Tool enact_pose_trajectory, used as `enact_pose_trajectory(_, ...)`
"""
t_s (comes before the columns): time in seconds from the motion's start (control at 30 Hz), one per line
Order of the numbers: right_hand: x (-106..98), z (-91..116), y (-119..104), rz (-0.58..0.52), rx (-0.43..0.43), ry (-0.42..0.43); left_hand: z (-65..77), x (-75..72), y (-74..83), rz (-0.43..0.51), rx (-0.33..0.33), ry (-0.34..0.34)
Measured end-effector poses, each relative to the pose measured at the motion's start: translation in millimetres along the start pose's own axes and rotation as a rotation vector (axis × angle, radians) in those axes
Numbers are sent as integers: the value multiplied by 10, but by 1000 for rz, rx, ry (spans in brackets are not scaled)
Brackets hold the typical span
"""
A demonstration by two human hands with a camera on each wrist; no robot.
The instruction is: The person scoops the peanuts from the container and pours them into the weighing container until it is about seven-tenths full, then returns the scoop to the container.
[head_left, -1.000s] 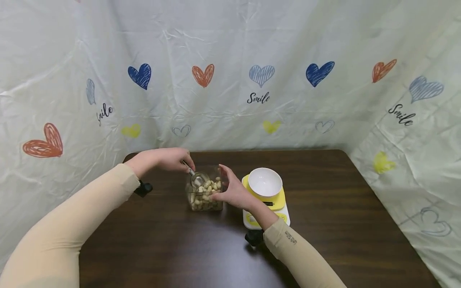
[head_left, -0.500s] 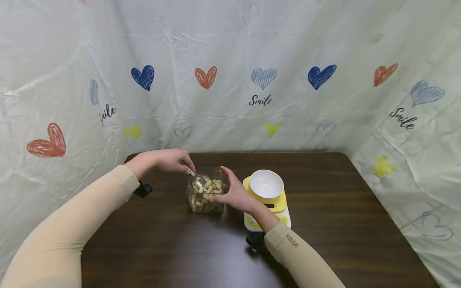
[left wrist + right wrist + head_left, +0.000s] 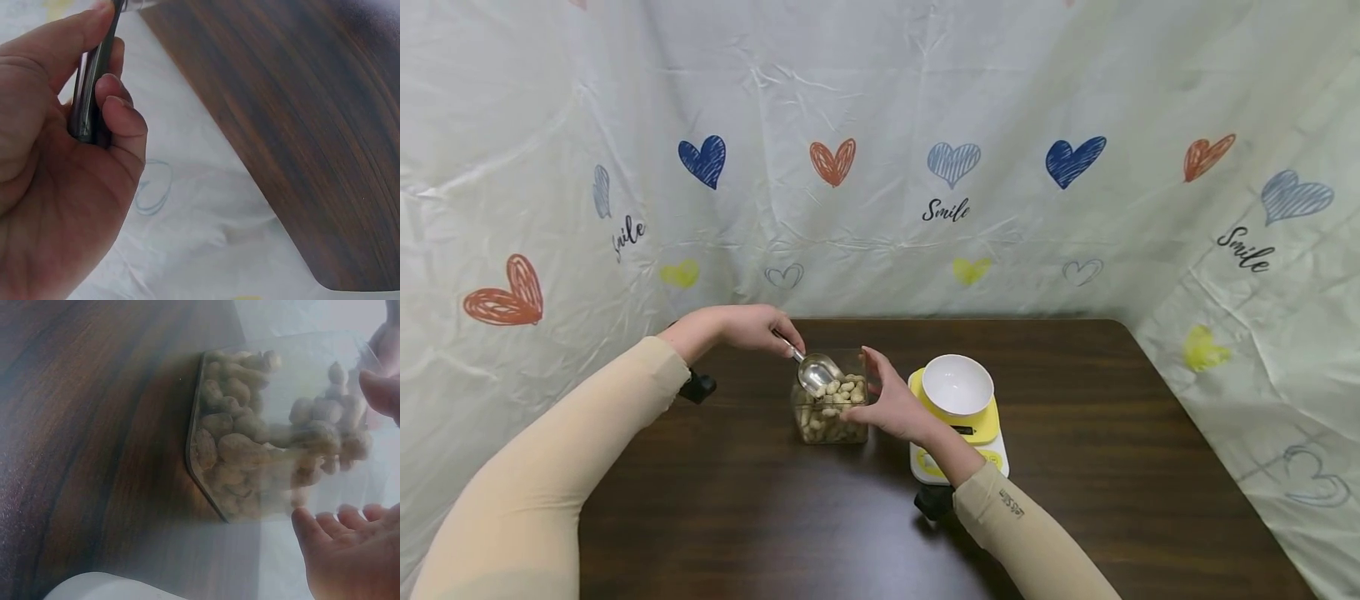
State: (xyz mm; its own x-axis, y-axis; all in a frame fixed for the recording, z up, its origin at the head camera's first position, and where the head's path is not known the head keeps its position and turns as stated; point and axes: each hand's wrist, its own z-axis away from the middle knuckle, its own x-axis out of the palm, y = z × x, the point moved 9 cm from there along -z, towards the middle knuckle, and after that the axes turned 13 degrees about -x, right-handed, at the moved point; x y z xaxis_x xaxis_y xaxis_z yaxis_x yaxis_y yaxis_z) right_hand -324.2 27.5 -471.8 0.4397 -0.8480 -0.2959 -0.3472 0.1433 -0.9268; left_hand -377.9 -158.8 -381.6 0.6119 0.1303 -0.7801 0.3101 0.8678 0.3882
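Note:
My left hand (image 3: 752, 325) grips the handle of a metal scoop (image 3: 818, 372), its bowl tilted down into a clear container (image 3: 848, 360) of unshelled peanuts (image 3: 831, 425). In the left wrist view the fingers curl round the dark-looking handle (image 3: 94, 94); the scoop's bowl is out of that frame. My right hand (image 3: 895, 404) holds the container at its right side, thumb toward the near face and fingers along the side. Through the clear wall in the right wrist view, peanuts (image 3: 240, 450) show piled inside, and some sit higher near the rim.
Right of the container stands a yellow and white kitchen scale (image 3: 988, 427) with a white bowl (image 3: 957, 385) on it. My right forearm passes over the scale's near left side. A curtain (image 3: 880, 283) with printed hearts hangs behind the dark wooden table (image 3: 737, 517).
The scoop has come up slightly out of the peanuts, and its bowl shows more. My left hand has risen a little; the right hand stays on the container.

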Motion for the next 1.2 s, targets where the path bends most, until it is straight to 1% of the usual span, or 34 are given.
enact_pose_trajectory(0.33,-2,-1,12,-4,8,-1,-113,-6,-52,44,9,-71)
enact_pose_trajectory(0.5,-3,-1,1,-4,0,-1,-116,-15,-75,50,12,-89)
enact_pose_trajectory(0.77,8,9,10,-1,3,-10,-123,-17,-105,59,6,-87)
enact_pose_trajectory(1.0,12,15,18,-12,5,-5,-121,-33,-106,66,36,-88)
enact_pose_trajectory(1.2,2,10,30,-12,-4,2,-101,-59,-103,74,42,-85)
